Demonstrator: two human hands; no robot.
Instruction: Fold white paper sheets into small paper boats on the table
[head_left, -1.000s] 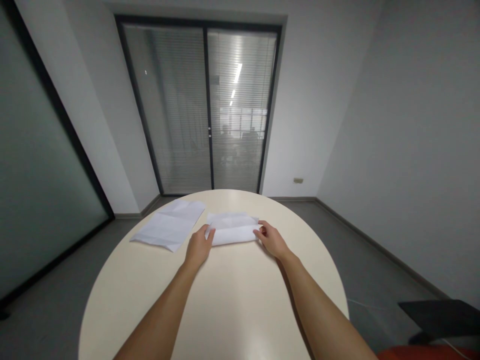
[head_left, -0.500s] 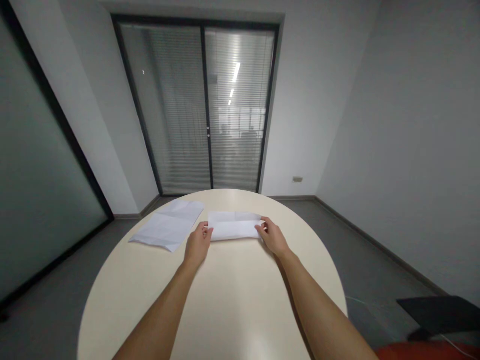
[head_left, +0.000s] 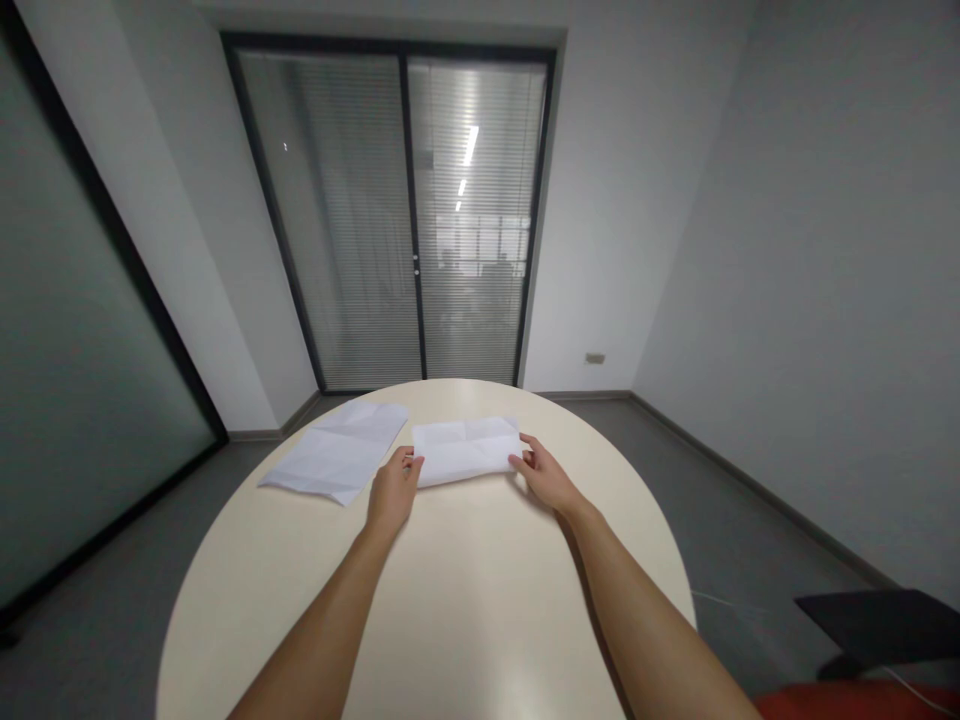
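Observation:
A white sheet of paper (head_left: 466,450), with a crease running across it, is held by its two ends over the middle of the round table. My left hand (head_left: 394,487) pinches its left end between thumb and fingers. At the opposite end, my right hand (head_left: 549,474) grips the paper with the thumb on top; some fingers are hidden behind it. Left of my left hand lies a second white sheet (head_left: 337,450), spread on the table with fold lines showing.
The round cream table (head_left: 457,600) fills the foreground. Beyond it stand a glass partition with blinds (head_left: 345,250) and a white wall with a socket (head_left: 595,358). A black flat object (head_left: 877,625) and something red (head_left: 840,702) are at the lower right.
The held paper has tilted slightly, its right side a little higher and its far edge raised. Both hands have shifted slightly left, still gripping it. The other sheet stays put.

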